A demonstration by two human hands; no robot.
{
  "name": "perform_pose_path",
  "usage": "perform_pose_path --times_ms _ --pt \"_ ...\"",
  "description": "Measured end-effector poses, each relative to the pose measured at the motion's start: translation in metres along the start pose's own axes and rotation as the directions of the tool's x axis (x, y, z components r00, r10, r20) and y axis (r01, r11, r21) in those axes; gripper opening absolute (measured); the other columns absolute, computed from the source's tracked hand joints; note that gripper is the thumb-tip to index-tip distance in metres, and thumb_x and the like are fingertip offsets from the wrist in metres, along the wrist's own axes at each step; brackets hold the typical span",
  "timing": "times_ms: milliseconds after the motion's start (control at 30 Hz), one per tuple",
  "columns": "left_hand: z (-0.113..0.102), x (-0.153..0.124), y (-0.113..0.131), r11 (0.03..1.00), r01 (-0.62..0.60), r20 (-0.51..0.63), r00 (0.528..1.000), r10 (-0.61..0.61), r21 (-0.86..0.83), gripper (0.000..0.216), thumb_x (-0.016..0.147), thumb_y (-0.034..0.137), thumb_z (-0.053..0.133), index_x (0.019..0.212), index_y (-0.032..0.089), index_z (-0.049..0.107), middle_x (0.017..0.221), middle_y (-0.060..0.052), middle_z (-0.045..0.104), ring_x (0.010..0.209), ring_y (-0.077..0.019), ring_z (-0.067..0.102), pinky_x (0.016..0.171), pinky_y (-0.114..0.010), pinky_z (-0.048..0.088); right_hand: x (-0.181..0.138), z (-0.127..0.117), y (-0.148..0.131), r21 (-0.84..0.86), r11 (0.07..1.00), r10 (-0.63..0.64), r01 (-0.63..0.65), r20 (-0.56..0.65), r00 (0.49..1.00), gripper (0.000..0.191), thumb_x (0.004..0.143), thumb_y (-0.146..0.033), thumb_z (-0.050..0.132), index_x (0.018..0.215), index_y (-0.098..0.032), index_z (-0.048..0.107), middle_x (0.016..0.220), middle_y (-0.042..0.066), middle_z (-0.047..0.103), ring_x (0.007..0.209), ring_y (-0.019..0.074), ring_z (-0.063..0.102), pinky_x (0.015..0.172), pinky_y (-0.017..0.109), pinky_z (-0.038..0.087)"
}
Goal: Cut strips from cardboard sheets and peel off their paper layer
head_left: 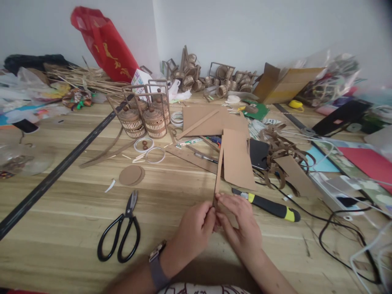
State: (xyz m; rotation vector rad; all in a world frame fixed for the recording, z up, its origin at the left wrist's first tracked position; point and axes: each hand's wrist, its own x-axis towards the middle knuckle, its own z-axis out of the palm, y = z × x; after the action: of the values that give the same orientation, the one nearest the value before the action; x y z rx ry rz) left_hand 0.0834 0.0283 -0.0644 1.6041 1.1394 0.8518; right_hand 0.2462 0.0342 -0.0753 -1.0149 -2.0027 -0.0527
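A narrow cardboard strip [219, 173] runs away from me, its near end pinched between my two hands. My left hand [196, 226], with a watch on its wrist, is closed on that end. Thumb and fingers of my right hand [240, 222] press on the strip from the other side. Beyond the hands lies a wider cardboard piece [237, 159]. A black and yellow utility knife [272, 206] rests just right of my right hand. To the left are black-handled scissors [122, 228], blades slightly apart, and cardboard discs [131, 175].
Small woven lidded baskets in frames [154, 120] stand at the left centre, near tape rolls [177, 119]. A black phone [259, 154], curled brown strips [280, 149] and cables [329, 228] lie on the right. A red bag [104, 45] and a cardboard box [284, 83] are at the back.
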Motion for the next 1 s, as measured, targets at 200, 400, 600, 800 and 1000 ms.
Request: perform_pose_path --times_ms 200,400,600,800,1000 --pt "-0.001 -0.003 0.001 0.99 -0.067 -0.063 0.995 0.075 0.123 0.024 0.097 0.024 0.036 0.073 0.022 0.042 0.063 0.001 0.055 0.057 -0.0144 0.054 0.056 -0.024 0.036 -0.001 0.004 -0.003 0.032 0.999 0.0 0.001 -0.03 1.0 0.033 0.093 -0.019 0.059 0.125 -0.027 0.059 0.106 0.005 0.077 0.095 0.0226 0.072 0.089 0.043 0.053" --pt "-0.004 -0.004 0.002 0.937 -0.205 -0.06 0.971 0.23 0.285 0.022 0.096 0.017 0.035 0.079 0.021 0.048 0.073 -0.003 0.061 0.065 -0.0164 0.056 0.062 -0.026 0.039 0.0 0.002 -0.006 0.116 0.992 0.061 -0.053 -0.064 0.996 0.028 0.093 -0.021 0.062 0.121 -0.025 0.061 0.104 0.005 0.077 0.094 0.0214 0.072 0.089 0.041 0.054" --pt "-0.005 -0.004 0.001 0.871 -0.269 0.009 0.957 0.291 0.411 0.022 0.098 0.014 0.037 0.088 0.02 0.055 0.082 -0.006 0.066 0.075 -0.0196 0.061 0.069 -0.028 0.044 0.003 -0.002 -0.003 0.145 0.988 0.059 -0.046 -0.089 0.994 0.028 0.092 -0.024 0.066 0.12 -0.026 0.061 0.1 0.004 0.078 0.089 0.0206 0.073 0.088 0.041 0.056" --pt "-0.005 -0.005 -0.006 0.777 -0.313 0.041 0.937 0.348 0.546 0.02 0.097 0.012 0.04 0.097 0.019 0.059 0.088 -0.007 0.069 0.082 -0.0229 0.065 0.072 -0.031 0.048 0.003 -0.004 0.002 0.18 0.982 0.065 -0.055 -0.051 0.997 0.023 0.092 -0.024 0.067 0.114 -0.026 0.062 0.098 0.004 0.078 0.088 0.0203 0.074 0.09 0.043 0.055" --pt "-0.002 -0.004 -0.007 0.707 -0.344 0.014 0.904 0.428 0.617 0.026 0.101 0.017 0.035 0.093 0.018 0.059 0.085 -0.007 0.069 0.077 -0.0232 0.066 0.068 -0.033 0.051 0.005 -0.004 0.003 0.215 0.975 0.073 -0.062 -0.048 0.996 0.03 0.091 -0.017 0.066 0.118 -0.028 0.06 0.096 0.001 0.079 0.083 0.0186 0.075 0.092 0.043 0.054"
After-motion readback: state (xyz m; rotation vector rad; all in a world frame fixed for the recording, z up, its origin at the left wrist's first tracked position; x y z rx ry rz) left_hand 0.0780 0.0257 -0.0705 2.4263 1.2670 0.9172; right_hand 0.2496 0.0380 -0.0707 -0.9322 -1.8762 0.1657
